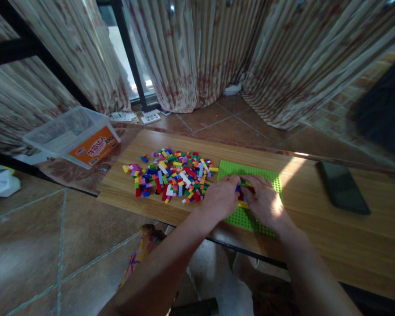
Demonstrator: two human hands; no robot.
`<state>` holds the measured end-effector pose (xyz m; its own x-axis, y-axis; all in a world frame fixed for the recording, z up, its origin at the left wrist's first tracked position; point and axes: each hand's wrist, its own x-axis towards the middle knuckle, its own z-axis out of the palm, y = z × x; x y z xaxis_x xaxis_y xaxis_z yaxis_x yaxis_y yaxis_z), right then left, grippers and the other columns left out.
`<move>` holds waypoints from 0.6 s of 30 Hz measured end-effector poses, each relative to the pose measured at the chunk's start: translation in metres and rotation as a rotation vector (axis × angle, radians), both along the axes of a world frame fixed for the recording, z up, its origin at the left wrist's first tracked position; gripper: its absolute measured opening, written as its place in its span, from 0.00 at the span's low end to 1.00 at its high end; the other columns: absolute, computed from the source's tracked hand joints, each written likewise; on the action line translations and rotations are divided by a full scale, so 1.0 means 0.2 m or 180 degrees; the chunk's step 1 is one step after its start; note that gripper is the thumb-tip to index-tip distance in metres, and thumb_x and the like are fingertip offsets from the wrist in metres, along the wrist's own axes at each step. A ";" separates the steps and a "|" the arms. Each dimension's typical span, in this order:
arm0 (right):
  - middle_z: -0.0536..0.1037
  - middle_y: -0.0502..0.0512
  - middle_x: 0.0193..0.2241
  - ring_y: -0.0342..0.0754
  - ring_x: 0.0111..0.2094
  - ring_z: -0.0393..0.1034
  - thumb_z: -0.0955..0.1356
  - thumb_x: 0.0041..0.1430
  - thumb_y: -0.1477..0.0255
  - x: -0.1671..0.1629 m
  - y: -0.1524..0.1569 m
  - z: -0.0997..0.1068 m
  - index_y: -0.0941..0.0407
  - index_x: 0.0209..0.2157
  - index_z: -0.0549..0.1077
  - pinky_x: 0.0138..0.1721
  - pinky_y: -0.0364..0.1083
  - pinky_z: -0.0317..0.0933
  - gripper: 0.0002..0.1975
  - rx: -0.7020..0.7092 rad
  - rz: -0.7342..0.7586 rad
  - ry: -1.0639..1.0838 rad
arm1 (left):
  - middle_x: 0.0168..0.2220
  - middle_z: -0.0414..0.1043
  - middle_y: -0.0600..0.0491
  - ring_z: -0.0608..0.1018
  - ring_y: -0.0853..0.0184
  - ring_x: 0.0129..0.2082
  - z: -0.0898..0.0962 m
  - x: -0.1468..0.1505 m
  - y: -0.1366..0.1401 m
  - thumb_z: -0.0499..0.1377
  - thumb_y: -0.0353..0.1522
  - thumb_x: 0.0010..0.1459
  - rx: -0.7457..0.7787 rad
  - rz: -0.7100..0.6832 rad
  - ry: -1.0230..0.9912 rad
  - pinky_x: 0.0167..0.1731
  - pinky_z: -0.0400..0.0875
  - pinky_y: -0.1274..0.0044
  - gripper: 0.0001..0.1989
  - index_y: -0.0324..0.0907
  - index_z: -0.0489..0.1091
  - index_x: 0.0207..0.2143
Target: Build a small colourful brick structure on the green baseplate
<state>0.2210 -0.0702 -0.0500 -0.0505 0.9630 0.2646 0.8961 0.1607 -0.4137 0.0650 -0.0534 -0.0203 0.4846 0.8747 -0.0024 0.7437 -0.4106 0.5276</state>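
Observation:
Both hands meet over a green studded baseplate [250, 219] on the wooden table. My left hand [222, 196] has its fingers curled against a small build of toy bricks [242, 204], with yellow, red and blue parts showing. From the other side, my right hand [262, 199] closes its fingers on the same bricks. Much of the build is hidden under the fingers, so I cannot tell how its pieces join. Left of the baseplate spreads a heap of loose toy bricks [174, 175] in many colours.
A dark phone [342, 186] lies on the wooden table [303, 206] to the right. At the far left stands a clear plastic box [69, 131] with an orange label. Striped curtains [197, 57] hang beyond the table, and papers [149, 117] lie near them.

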 end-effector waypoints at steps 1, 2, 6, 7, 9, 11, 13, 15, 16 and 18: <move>0.77 0.62 0.44 0.57 0.45 0.69 0.61 0.60 0.68 0.00 0.00 0.00 0.59 0.48 0.74 0.49 0.58 0.64 0.18 -0.0004 -0.0005 -0.0002 | 0.42 0.73 0.49 0.77 0.62 0.40 0.00 0.00 0.00 0.52 0.31 0.62 0.0000 -0.0001 -0.0010 0.41 0.72 0.71 0.09 0.42 0.63 0.46; 0.77 0.62 0.44 0.57 0.45 0.69 0.61 0.60 0.68 0.00 0.00 0.00 0.59 0.48 0.74 0.49 0.58 0.65 0.18 -0.0008 -0.0006 -0.0008 | 0.42 0.73 0.49 0.77 0.62 0.41 0.00 0.00 0.00 0.52 0.31 0.62 0.0003 -0.0004 -0.0022 0.42 0.72 0.71 0.09 0.42 0.63 0.46; 0.77 0.62 0.44 0.57 0.45 0.69 0.61 0.60 0.68 0.00 0.00 0.00 0.59 0.48 0.74 0.49 0.58 0.64 0.18 -0.0028 -0.0013 -0.0035 | 0.43 0.73 0.49 0.77 0.62 0.41 0.00 0.00 0.00 0.52 0.31 0.62 -0.0019 -0.0011 -0.0040 0.42 0.71 0.71 0.10 0.42 0.63 0.46; 0.77 0.62 0.44 0.57 0.45 0.69 0.61 0.60 0.69 0.00 0.00 0.00 0.59 0.48 0.74 0.49 0.58 0.64 0.18 -0.0035 -0.0013 -0.0034 | 0.43 0.73 0.49 0.77 0.62 0.41 0.00 0.00 0.00 0.52 0.31 0.62 -0.0027 -0.0008 -0.0034 0.43 0.71 0.71 0.10 0.42 0.63 0.46; 0.77 0.63 0.44 0.57 0.45 0.68 0.61 0.60 0.69 0.00 0.00 0.00 0.59 0.48 0.74 0.49 0.58 0.64 0.18 -0.0041 -0.0014 -0.0022 | 0.43 0.73 0.48 0.77 0.62 0.41 0.00 0.00 0.00 0.53 0.31 0.62 -0.0029 0.0006 -0.0019 0.42 0.72 0.71 0.10 0.42 0.63 0.46; 0.77 0.63 0.44 0.58 0.45 0.68 0.62 0.60 0.69 0.00 0.00 0.01 0.59 0.48 0.74 0.49 0.58 0.64 0.18 -0.0038 -0.0018 -0.0006 | 0.42 0.73 0.48 0.78 0.61 0.40 0.00 0.00 0.00 0.53 0.31 0.62 -0.0011 0.0017 -0.0020 0.41 0.72 0.71 0.10 0.42 0.64 0.46; 0.77 0.62 0.44 0.58 0.46 0.68 0.62 0.60 0.69 0.00 0.00 0.01 0.59 0.48 0.74 0.49 0.58 0.64 0.18 -0.0042 -0.0023 -0.0006 | 0.42 0.73 0.49 0.78 0.61 0.40 0.00 0.00 0.00 0.53 0.31 0.62 0.0009 0.0008 -0.0035 0.41 0.72 0.71 0.10 0.42 0.64 0.46; 0.77 0.62 0.44 0.58 0.46 0.68 0.62 0.60 0.69 0.00 0.00 0.01 0.59 0.48 0.74 0.49 0.57 0.65 0.18 -0.0057 -0.0028 -0.0023 | 0.42 0.73 0.49 0.77 0.62 0.41 0.00 0.00 0.00 0.53 0.31 0.61 0.0023 -0.0005 -0.0043 0.41 0.72 0.72 0.10 0.42 0.64 0.46; 0.77 0.62 0.44 0.58 0.46 0.68 0.62 0.60 0.69 0.00 0.00 0.01 0.59 0.48 0.74 0.49 0.57 0.65 0.18 -0.0066 -0.0031 -0.0033 | 0.42 0.73 0.49 0.77 0.62 0.41 0.00 0.00 0.00 0.53 0.31 0.61 0.0026 -0.0006 -0.0039 0.41 0.72 0.72 0.11 0.42 0.64 0.46; 0.77 0.62 0.45 0.58 0.45 0.68 0.62 0.60 0.69 0.00 0.00 0.01 0.59 0.48 0.74 0.49 0.57 0.65 0.18 -0.0070 -0.0029 -0.0047 | 0.42 0.73 0.49 0.77 0.62 0.40 0.00 0.00 0.00 0.53 0.31 0.61 0.0023 0.0013 -0.0024 0.41 0.72 0.72 0.11 0.43 0.64 0.47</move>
<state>0.2206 -0.0706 -0.0486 -0.0456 0.9690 0.2426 0.9036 0.1435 -0.4036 0.0648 -0.0534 -0.0205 0.4810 0.8767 0.0074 0.7414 -0.4113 0.5302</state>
